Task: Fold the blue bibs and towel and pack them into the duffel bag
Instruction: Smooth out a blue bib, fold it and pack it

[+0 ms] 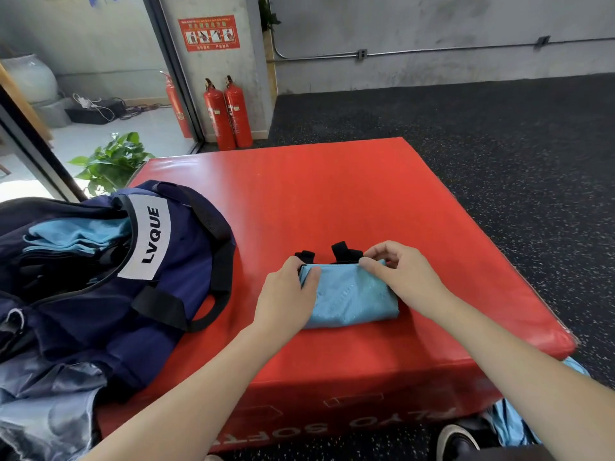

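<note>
The big red padded vinyl block [332, 201] is being used as the bench, its flat, firm top giving the cloth something to be pressed against. On its left side the navy fabric duffel bag [159, 261] with black webbing straps and a white LVQUE label is lying unzipped, mouth gaping toward the person, so that packing can be done with a short sideways reach. Light blue folded cloth [76, 234] can be seen inside the opening already, so part of the packing looks done.

Near the front middle of the bench, well apart from the bag, the light blue mesh bib with black trim [349, 294] is lying folded into a compact rectangle, its black straps poking out at the far edge. It is being held at both far corners, likely so the layers stay aligned while the fold is set. The left hand [286, 297] is laid over the left end, thumb pressed on top and fingers curled round the edge: the grip is clamped on the bib. The right hand [402, 274] is pinching the far right corner between thumb and fingertips, likewise closed on the cloth.

More light blue cloth [512, 424] is hanging below the bench's front right corner, beside a dark shoe [456, 440], apparently still to be folded.
</note>
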`<control>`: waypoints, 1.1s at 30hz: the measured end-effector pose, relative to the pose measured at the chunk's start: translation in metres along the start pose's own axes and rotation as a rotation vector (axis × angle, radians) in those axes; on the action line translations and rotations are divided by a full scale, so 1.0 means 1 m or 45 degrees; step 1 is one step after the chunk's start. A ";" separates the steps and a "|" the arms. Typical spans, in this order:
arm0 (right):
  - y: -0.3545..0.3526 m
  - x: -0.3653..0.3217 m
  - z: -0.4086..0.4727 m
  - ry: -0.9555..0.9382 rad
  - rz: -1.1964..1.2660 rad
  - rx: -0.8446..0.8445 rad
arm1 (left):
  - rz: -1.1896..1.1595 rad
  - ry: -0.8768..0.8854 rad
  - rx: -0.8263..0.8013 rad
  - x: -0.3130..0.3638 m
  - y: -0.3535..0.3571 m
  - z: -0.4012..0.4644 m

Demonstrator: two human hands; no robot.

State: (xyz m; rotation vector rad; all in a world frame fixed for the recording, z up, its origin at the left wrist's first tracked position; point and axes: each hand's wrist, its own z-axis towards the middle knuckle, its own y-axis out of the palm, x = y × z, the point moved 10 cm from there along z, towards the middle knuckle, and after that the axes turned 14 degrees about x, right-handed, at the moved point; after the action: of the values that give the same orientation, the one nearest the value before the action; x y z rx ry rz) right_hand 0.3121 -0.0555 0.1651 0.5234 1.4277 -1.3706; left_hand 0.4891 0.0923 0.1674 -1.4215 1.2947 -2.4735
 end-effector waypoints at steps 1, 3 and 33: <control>0.001 0.001 0.001 0.024 -0.013 0.002 | -0.001 -0.022 0.003 -0.002 0.000 0.001; 0.007 0.006 0.004 0.095 -0.043 -0.040 | -0.004 -0.060 0.003 -0.006 0.000 0.003; 0.010 0.019 -0.008 0.120 -0.529 -0.055 | 0.166 0.125 -0.318 0.017 0.023 -0.001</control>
State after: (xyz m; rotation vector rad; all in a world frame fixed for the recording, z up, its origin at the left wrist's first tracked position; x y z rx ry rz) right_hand 0.3109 -0.0519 0.1422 0.2726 1.7050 -1.6517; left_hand 0.4699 0.0710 0.1641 -1.2222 1.7090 -2.3925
